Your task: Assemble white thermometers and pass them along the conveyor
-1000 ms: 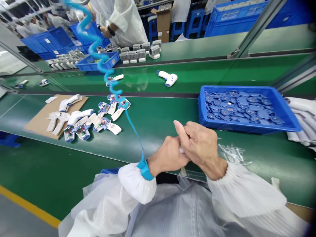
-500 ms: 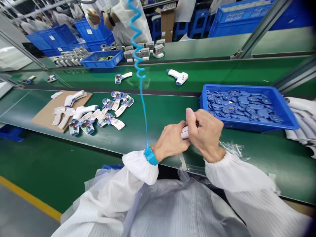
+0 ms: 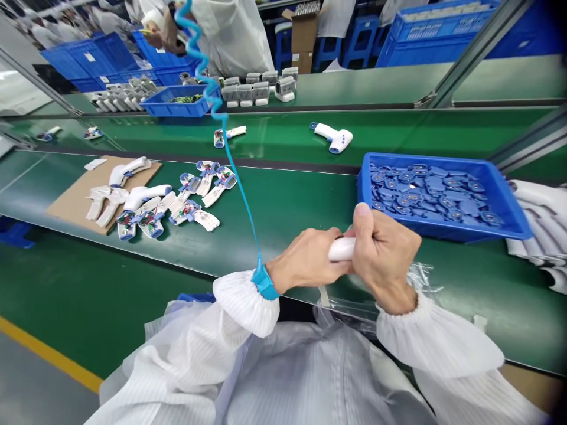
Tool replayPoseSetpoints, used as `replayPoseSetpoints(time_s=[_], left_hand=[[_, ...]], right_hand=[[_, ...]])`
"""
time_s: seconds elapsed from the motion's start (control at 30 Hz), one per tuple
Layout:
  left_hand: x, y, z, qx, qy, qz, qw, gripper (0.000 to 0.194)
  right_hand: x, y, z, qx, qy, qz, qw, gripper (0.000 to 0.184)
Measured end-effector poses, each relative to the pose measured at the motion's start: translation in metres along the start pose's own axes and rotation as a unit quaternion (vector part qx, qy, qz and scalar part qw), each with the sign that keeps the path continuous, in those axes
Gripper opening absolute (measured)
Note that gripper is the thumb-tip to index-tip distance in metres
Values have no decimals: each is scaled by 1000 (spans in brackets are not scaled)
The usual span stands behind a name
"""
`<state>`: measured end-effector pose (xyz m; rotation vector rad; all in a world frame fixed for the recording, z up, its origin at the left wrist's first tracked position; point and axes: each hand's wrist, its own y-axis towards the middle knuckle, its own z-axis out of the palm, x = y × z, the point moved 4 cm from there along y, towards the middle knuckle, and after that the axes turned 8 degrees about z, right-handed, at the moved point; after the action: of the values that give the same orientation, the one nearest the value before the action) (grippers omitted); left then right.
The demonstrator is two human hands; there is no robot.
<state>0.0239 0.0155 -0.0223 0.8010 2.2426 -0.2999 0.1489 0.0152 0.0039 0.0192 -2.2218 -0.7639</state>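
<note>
Both my hands grip a white infrared thermometer [image 3: 341, 249] above the front of the green bench. My left hand [image 3: 310, 255], with a blue wrist strap [image 3: 265, 282], is closed round one end. My right hand [image 3: 384, 251] is wrapped round the other end, thumb raised. Only a smooth white stretch shows between them; the rest is hidden by my fingers. Just beyond my right hand stands a blue tray [image 3: 443, 232] of blue plastic parts [image 3: 436, 192]. To the left lie several opened thermometer halves [image 3: 193, 213] with circuit boards showing.
A cardboard sheet [image 3: 66, 203] bears white shells. One thermometer [image 3: 333, 138] and an opened half [image 3: 230, 134] lie on the green conveyor [image 3: 274, 139]. White housings [image 3: 543, 227] are stacked at the right. A coiled blue cord [image 3: 208, 77] hangs to my wrist. Across the line stands a co-worker [image 3: 234, 38].
My right hand has shifted right and slightly down, and more of the white thermometer shows between my hands. On the conveyor, the thermometer and the opened half have moved right.
</note>
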Motion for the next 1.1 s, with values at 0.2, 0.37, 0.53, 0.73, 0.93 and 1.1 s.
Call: replayPoseSetpoints(time_s=[0.2,0.37,0.53,0.73,0.93,1.1], left_hand=[[-9,11,7,11,152,-3,988,33],[4,-7,-8,-1,27,-17,999,38],[24,-26,-43,-26,80,-75,994,29],[15,1,-33,90,302,-45,948,14],[37,-8,-48,-39,74,-160,983,22],[27,-1,-44,-128,-167,-94,973,34]], right_hand=[[2,1,7,-22,-2,-6,1000,61],[-37,21,-19,112,10,116,987,56],[-101,88,-35,183,-128,81,972,18],[-130,138,10,227,-139,25,964,14],[-129,138,-6,200,-111,73,971,8],[-86,89,-24,264,75,185,944,34]])
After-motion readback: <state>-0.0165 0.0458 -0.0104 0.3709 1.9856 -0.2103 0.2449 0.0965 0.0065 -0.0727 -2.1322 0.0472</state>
